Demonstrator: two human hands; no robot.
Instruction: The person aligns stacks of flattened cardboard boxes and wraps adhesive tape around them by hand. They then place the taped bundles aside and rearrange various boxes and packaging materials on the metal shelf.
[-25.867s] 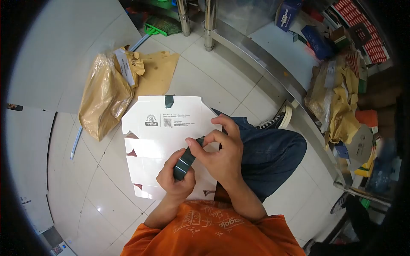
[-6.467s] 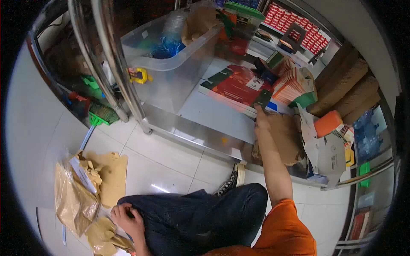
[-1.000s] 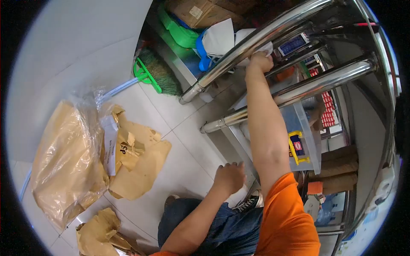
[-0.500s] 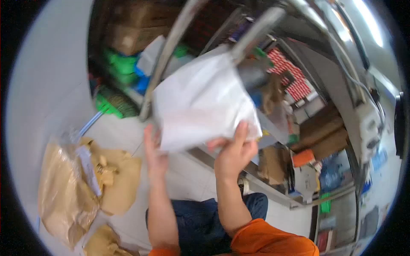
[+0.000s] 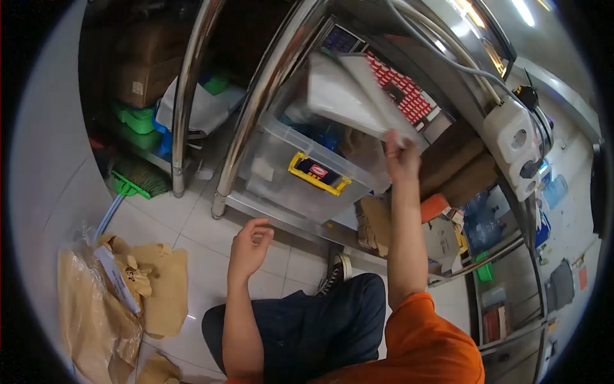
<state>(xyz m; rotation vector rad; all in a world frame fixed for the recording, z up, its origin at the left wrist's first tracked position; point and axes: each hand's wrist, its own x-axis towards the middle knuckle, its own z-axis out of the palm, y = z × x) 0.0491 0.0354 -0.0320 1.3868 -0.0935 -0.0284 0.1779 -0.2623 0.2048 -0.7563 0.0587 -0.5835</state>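
Observation:
My right hand (image 5: 403, 160) reaches forward and grips the lower edge of a flat white packet (image 5: 342, 96), whose layers are fanned apart; paper or plastic, I cannot tell. The packet is tilted over the open top of a clear plastic storage box (image 5: 275, 173) with a yellow latch (image 5: 320, 174). Blue and brown items show inside the box, partly hidden by the packet. Lower and to the left, above the floor, my left hand (image 5: 249, 248) is empty, its fingers loosely bent and apart.
The box stands on a low metal shelf (image 5: 256, 205) behind shiny metal posts (image 5: 259, 96). On the left floor are torn brown paper (image 5: 166, 281) and a green broom (image 5: 134, 184). A white power strip (image 5: 511, 137) hangs at right. Cardboard boxes (image 5: 150, 77) fill the left shelf.
The white packet, near both hands before, has moved forward and right over the box in my right hand. My left hand has come away and dropped lower. The view has shifted right.

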